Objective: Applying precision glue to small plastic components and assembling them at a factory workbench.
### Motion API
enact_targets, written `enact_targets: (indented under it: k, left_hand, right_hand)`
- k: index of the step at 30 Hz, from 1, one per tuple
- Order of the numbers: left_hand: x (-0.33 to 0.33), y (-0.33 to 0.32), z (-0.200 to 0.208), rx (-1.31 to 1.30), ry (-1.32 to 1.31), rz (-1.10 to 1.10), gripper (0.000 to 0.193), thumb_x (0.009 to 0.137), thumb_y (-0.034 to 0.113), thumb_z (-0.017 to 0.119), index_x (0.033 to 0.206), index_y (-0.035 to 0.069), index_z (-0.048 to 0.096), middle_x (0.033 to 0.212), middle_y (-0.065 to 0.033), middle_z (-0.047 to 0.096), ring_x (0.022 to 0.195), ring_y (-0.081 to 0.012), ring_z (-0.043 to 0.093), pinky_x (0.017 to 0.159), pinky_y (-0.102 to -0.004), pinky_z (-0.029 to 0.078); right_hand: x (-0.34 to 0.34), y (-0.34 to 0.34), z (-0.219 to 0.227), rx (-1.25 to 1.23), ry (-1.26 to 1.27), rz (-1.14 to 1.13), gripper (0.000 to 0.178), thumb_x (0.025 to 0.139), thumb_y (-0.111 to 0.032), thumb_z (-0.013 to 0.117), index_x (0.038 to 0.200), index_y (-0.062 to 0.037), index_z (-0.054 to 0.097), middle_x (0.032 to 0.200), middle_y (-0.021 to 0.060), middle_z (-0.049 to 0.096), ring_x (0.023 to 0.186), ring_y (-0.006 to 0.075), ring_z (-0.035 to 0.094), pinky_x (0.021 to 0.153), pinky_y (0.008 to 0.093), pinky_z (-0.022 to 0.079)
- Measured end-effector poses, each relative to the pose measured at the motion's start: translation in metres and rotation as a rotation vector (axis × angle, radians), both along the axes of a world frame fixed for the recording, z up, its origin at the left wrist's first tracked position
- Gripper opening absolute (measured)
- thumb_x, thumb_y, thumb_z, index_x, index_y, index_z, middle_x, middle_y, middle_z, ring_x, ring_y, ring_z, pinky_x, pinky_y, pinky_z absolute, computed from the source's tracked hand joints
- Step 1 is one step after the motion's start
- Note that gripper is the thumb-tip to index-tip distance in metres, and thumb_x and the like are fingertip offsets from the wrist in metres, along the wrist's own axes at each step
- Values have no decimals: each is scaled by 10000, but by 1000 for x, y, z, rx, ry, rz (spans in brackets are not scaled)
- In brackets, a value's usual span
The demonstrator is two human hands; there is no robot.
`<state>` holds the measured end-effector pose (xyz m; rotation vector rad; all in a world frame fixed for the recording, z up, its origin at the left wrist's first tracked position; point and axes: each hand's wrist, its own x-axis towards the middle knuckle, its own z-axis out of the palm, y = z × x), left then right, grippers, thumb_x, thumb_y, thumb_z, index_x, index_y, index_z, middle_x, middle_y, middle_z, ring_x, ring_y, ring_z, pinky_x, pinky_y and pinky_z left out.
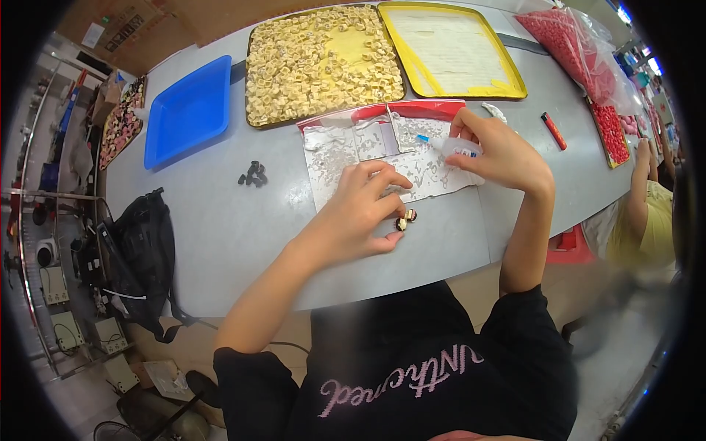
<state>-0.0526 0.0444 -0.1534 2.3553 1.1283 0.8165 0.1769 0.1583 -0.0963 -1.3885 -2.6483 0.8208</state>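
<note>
My right hand (500, 147) grips a small clear squeeze bottle (462, 147) with a blue tip, tilted over a sheet of white paper (323, 176). The paper is marked with grey smears and has a red strip along its far edge. My left hand (364, 202) rests by the paper's near edge, fingers and thumb apart. Close to its fingertips lie small dark-and-cream pieces (401, 223); whether a finger touches them is hard to tell. A thin upright metal piece (393, 126) stands on the paper beside the bottle's tip.
A yellow tray of many small cream pieces (294, 66) and a mostly bare yellow tray (456, 51) sit at the back. A blue tray (187, 114), black pieces (254, 174) and a black bag (140, 257) are left. Right are a red marker (554, 131), a bag of red pieces (566, 48) and another person's arm (638, 191).
</note>
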Motion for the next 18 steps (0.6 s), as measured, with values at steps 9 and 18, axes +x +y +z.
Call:
enact_targets:
  k: [9, 18]
  left_hand:
    - [-19, 13, 7, 286, 8, 392, 149, 725, 96, 701, 819, 56, 593, 973, -81, 600, 974, -283, 535, 838, -391, 441]
    - [-70, 18, 26, 307, 123, 1128, 108, 779, 116, 636, 834, 43, 579, 853, -101, 596, 830, -286, 562, 733, -391, 456]
  right_hand:
    - [0, 9, -4, 215, 383, -46, 293, 818, -190, 702, 960, 5, 537, 836, 118, 619, 707, 217, 563, 643, 301, 455]
    - [-7, 13, -9, 360, 576, -95, 297, 818, -216, 717, 962, -8, 563, 806, 58, 605, 637, 110, 492, 573, 238, 418]
